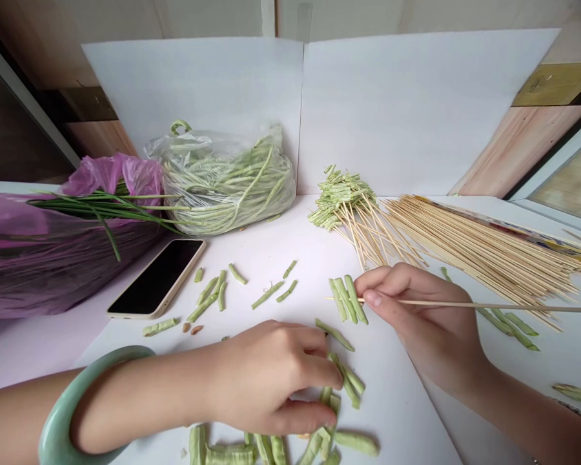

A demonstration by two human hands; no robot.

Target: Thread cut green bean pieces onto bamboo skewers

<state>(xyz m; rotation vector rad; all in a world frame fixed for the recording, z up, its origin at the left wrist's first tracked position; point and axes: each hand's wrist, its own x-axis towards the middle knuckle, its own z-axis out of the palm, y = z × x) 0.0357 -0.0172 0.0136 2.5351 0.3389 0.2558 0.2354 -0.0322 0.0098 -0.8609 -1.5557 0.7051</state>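
My right hand (416, 316) pinches a thin bamboo skewer (508, 306) between thumb and fingertips. Threaded crosswise near its tip, just left of the fingers, are several cut green bean pieces (347, 299). My left hand (290, 378), with a pale green bangle (62, 413) on its wrist, reaches low over the white sheet. Its thumb and index finger are apart above loose bean pieces (351, 381); whether they touch one is hard to see. More cut pieces (230, 454) lie at the bottom edge below this hand.
Filled skewers (343, 194) are piled at the back, beside a bundle of bare skewers (484, 245). At back left stand a clear bag of long beans (232, 184) and a purple bag (68, 258) with green stalks. A phone (157, 279) lies left; white boards (416, 110) stand behind.
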